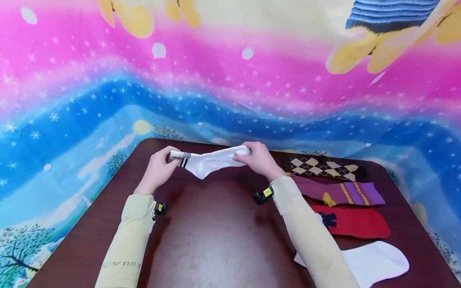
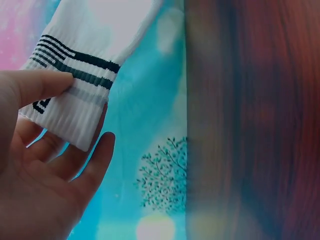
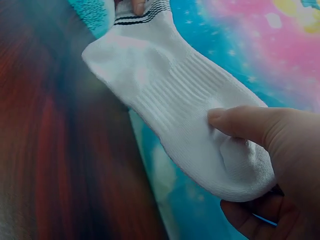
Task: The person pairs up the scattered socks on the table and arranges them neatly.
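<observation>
A white sock (image 1: 212, 162) with black stripes round its cuff is stretched sideways between both hands, above the far part of the table. My left hand (image 1: 158, 168) pinches the striped cuff (image 2: 82, 90), thumb on the near face and fingers behind it. At the other end my right hand (image 1: 261, 160) grips the toe (image 3: 235, 165), its thumb pressing on the ribbed fabric's edge. The heel (image 3: 107, 57) hangs downward between them. Behind the sock, part of the right fingers is hidden.
On the table's right side (image 1: 216, 248) lie an argyle sock (image 1: 320, 168), a purple and maroon sock (image 1: 335, 192), a red sock (image 1: 360, 222) and a white sock (image 1: 378, 262), partly covered by the right sleeve. A printed cloth (image 1: 216, 80) hangs behind the table.
</observation>
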Tool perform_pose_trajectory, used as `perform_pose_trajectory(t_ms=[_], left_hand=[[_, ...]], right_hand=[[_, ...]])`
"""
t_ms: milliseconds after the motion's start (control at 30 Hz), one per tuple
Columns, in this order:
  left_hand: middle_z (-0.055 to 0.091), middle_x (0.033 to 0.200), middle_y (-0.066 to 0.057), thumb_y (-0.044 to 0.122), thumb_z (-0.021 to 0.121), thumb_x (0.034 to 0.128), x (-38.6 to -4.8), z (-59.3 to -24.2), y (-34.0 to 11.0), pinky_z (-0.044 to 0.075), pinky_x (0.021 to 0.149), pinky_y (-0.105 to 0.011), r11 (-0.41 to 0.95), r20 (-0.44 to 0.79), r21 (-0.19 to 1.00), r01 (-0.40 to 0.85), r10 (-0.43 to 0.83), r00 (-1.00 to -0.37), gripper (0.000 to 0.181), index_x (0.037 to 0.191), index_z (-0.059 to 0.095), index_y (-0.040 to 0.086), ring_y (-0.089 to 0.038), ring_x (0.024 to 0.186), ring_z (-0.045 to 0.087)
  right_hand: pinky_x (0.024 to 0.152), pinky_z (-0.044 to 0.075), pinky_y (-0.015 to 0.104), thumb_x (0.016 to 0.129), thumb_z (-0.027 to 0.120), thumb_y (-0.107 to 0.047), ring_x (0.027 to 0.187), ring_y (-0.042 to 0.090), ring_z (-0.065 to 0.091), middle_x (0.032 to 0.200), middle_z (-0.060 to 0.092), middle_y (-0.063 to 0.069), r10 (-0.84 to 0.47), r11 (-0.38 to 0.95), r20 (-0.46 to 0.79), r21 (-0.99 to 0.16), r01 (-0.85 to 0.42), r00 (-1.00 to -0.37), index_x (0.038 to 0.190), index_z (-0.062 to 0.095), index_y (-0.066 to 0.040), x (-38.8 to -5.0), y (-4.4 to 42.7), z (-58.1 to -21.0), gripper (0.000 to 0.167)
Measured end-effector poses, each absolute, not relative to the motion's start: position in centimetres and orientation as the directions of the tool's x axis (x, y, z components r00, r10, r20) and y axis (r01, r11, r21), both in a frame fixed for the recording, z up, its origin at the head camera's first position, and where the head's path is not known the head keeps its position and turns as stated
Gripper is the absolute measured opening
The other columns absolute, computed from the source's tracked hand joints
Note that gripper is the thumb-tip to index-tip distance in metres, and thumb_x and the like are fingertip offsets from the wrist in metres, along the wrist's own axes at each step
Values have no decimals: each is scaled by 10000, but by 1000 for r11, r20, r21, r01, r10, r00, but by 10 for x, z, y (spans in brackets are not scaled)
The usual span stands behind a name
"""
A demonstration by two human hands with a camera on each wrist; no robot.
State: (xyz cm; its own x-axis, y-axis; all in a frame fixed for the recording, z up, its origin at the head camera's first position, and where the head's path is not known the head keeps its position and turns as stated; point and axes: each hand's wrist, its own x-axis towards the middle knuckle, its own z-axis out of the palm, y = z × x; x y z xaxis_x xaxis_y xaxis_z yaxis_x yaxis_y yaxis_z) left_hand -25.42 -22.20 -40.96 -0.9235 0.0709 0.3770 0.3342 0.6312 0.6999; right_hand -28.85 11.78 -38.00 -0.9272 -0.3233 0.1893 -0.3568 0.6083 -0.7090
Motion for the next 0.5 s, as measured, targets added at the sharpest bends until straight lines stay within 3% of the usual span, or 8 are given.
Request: perform_pose_trajectory(t_ms=[500], left_hand=[[593,889,-98,80,575,988,-257,-398,-188,403,661,-390,526,356,778,344,83,-931,140,1115,629,97,-260,675,463]], right_hand=[[679,507,377,887,825,-293,808,206,620,935,729,-11,-209,646,332,-659,-385,-920,958,766,-161,-272,157,-359,161]])
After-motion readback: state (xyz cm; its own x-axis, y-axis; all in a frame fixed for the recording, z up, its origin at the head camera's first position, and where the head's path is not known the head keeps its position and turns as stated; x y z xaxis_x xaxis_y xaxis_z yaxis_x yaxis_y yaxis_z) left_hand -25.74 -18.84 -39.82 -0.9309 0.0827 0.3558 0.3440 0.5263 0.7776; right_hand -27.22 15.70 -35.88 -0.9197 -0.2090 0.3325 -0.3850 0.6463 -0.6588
